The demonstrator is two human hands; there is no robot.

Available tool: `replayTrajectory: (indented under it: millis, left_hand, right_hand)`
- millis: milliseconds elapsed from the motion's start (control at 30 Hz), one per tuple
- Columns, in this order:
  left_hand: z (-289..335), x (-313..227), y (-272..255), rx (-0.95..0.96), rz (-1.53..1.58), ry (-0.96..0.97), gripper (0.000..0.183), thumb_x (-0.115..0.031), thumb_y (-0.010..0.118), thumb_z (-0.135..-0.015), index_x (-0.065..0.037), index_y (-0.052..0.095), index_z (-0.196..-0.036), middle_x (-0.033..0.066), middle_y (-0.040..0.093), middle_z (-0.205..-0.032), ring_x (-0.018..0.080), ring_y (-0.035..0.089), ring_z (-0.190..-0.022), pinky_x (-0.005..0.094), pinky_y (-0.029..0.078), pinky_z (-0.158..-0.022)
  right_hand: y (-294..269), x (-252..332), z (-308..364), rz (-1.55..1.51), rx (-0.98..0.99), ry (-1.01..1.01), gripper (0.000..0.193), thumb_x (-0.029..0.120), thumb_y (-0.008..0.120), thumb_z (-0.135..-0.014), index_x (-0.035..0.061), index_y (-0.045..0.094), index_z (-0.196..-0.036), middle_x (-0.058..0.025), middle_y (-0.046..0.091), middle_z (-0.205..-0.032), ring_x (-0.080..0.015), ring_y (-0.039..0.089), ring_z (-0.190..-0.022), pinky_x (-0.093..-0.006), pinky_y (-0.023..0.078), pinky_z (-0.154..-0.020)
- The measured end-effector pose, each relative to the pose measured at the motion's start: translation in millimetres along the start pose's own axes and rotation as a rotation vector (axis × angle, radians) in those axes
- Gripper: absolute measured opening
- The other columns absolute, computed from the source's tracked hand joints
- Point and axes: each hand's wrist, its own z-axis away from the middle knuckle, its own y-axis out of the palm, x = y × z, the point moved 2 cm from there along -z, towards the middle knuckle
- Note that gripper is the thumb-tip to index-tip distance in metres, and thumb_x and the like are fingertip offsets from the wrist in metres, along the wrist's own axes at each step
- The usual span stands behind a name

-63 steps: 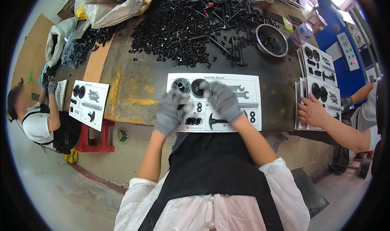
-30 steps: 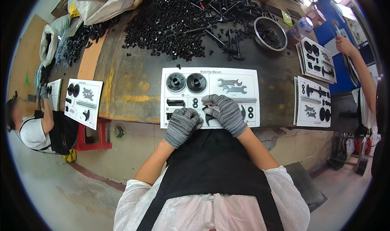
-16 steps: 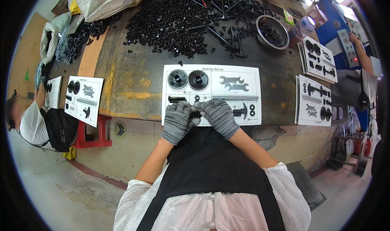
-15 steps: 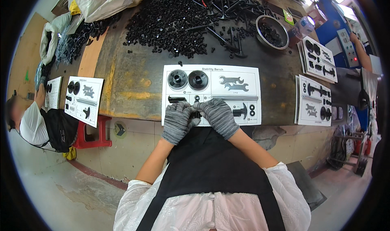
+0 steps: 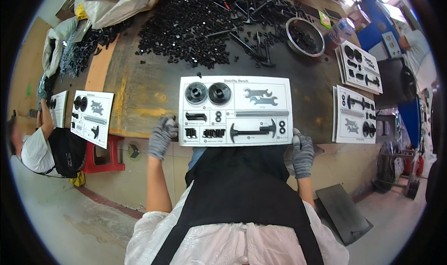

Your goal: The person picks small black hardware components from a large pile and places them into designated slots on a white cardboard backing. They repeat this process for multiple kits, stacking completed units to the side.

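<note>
Hands (image 5: 162, 137) now apart at white card's (image 5: 235, 110) left-right ends.

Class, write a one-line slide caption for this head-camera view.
Gloved left hand and right hand grip the ends of a white parts card at the workbench edge.

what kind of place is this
Probably a small workshop packing hardware kits: a workbench heaped with loose black parts, white layout cards with parts set on them, and a metal bowl.
</note>
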Motion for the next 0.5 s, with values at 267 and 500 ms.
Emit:
replayTrajectory:
  millis: [267,500]
  left_hand:
    - [-13.2,-20.7,-7.8,0.204,-0.215,-0.01,0.027,-0.006,0.068,-0.085,0.002,0.066,-0.11,0.0,0.062,-0.084,0.0084,0.055,-0.07,0.0236,0.049,-0.063]
    - [-1.2,-13.8,-5.2,0.201,-0.048,0.029,0.03,-0.004,0.067,-0.084,0.001,0.064,-0.114,-0.0003,0.062,-0.087,0.0088,0.056,-0.073,0.0243,0.051,-0.066]
  right_hand:
    - [-3.1,-15.0,-5.4,-0.788,0.205,0.541,0.031,0.023,0.059,-0.098,-0.0005,0.066,-0.116,-0.0059,0.068,-0.107,-0.0096,0.064,-0.09,-0.0213,0.055,-0.074]
    - [-9.1,-10.2,0.3,-1.047,0.152,0.499,0.034,0.004,0.065,-0.09,-0.0045,0.06,-0.122,-0.0072,0.069,-0.105,-0.0101,0.065,-0.088,-0.0204,0.055,-0.07]
